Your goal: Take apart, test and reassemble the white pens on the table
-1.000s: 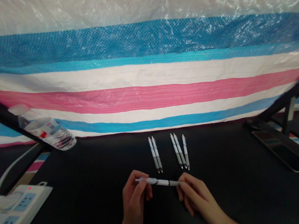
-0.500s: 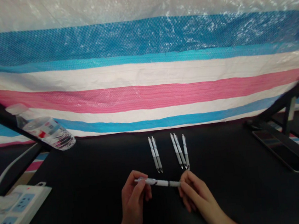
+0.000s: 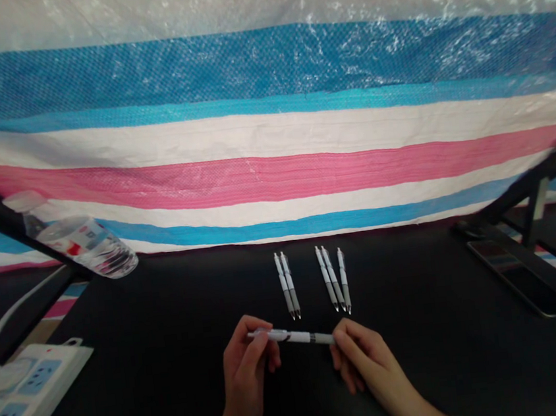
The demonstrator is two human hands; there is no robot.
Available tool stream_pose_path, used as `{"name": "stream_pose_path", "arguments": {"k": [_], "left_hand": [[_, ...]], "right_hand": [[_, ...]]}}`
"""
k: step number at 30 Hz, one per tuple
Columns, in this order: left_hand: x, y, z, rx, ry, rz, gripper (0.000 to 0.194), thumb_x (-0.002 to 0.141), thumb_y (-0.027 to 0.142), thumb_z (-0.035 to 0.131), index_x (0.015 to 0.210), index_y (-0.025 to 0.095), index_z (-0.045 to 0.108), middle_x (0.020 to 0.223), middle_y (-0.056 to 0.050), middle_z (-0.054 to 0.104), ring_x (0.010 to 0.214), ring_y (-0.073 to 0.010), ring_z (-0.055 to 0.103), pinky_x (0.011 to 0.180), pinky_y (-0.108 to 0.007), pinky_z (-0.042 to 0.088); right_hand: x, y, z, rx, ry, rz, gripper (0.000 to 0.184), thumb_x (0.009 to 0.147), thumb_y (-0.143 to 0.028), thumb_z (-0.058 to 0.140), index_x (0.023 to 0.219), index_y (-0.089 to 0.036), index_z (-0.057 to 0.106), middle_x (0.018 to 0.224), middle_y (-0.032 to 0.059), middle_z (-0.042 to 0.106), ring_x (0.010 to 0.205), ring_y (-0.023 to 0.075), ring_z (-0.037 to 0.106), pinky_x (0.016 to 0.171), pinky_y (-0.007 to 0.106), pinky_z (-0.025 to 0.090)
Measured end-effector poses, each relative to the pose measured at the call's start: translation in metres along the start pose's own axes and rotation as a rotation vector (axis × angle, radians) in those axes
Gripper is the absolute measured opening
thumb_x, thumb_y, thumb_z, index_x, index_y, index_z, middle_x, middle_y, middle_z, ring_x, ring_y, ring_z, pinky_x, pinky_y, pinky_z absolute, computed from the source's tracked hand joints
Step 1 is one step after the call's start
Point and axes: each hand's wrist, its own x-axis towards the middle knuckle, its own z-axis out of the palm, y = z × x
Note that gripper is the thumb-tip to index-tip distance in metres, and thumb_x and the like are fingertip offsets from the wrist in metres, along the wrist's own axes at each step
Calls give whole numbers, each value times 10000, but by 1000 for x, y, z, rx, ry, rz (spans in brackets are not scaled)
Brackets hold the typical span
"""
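Observation:
A white pen point(image 3: 299, 337) with a grey grip is held nearly level between my two hands, above the black table point(image 3: 174, 351). My left hand point(image 3: 248, 370) pinches its clip end between thumb and fingers. At the other end, my right hand point(image 3: 366, 357) is closed on the grey grip, and its fingers hide the tip. Beyond my hands lie more pens of the same look: a pair of pens point(image 3: 287, 286) on the left, and on the right two pens point(image 3: 330, 278) side by side with a single pen point(image 3: 344, 280) close by. Their tips point toward me.
On the left are a white power strip point(image 3: 43, 385) with a plugged-in cable and a clear plastic bottle point(image 3: 86, 245) by a black bar. A phone point(image 3: 524, 278) lies at the right beside another black bar point(image 3: 519, 192). A striped plastic sheet point(image 3: 274, 175) hangs behind the table.
Almost nothing differs. The whole view has shifted slightly, and both hands keep hold of the same pen in nearly the same pose.

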Motion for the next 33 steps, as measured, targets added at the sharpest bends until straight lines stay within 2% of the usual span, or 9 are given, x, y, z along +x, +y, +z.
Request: {"name": "stream_pose_path", "arguments": {"k": [6, 12, 21, 27, 30, 33], "left_hand": [[3, 3, -2, 27, 54, 62, 225, 811, 387, 699, 778, 172, 644, 520, 28, 582, 472, -121, 493, 455, -220, 397], [6, 8, -1, -5, 88, 65, 223, 779, 379, 725, 763, 169, 649, 532, 19, 602, 480, -127, 510, 450, -221, 419], [7, 10, 0, -41, 120, 64, 224, 750, 371, 748, 753, 168, 651, 539, 17, 607, 490, -134, 519, 448, -228, 437], [6, 9, -2, -42, 80, 50, 206, 787, 365, 718, 776, 170, 652, 548, 15, 611, 492, -134, 525, 460, -230, 427], [5, 6, -2, -29, 41, 31, 215, 790, 372, 716, 776, 168, 649, 546, 11, 611, 483, -135, 529, 461, -232, 414], [3, 3, 0, 5, -17, 12, 231, 807, 387, 713, 788, 166, 645, 539, 12, 607, 477, -129, 524, 466, -229, 403]], "right_hand": [[1, 3, -3, 220, 76, -7, 389, 797, -497, 783, 786, -175, 564, 592, -43, 593, 401, 78, 542, 389, 160, 360], [-4, 2, -7, 384, 177, -46, 309, 755, -375, 804, 787, -181, 566, 559, -50, 597, 358, 64, 499, 369, 144, 283], [-4, 4, -12, 385, 346, -131, 251, 722, -339, 774, 757, -187, 578, 506, -70, 529, 336, 48, 398, 373, 155, 214], [-4, 3, -10, 359, 302, -95, 257, 747, -349, 768, 768, -194, 564, 503, -67, 535, 338, 63, 417, 363, 162, 228], [-5, 1, -7, 334, 236, -117, 288, 780, -387, 779, 797, -195, 566, 533, -57, 564, 368, 81, 479, 370, 168, 308], [-5, -1, -3, 278, 141, -144, 294, 815, -402, 781, 834, -188, 581, 621, -16, 639, 459, 116, 599, 418, 188, 422]]}}
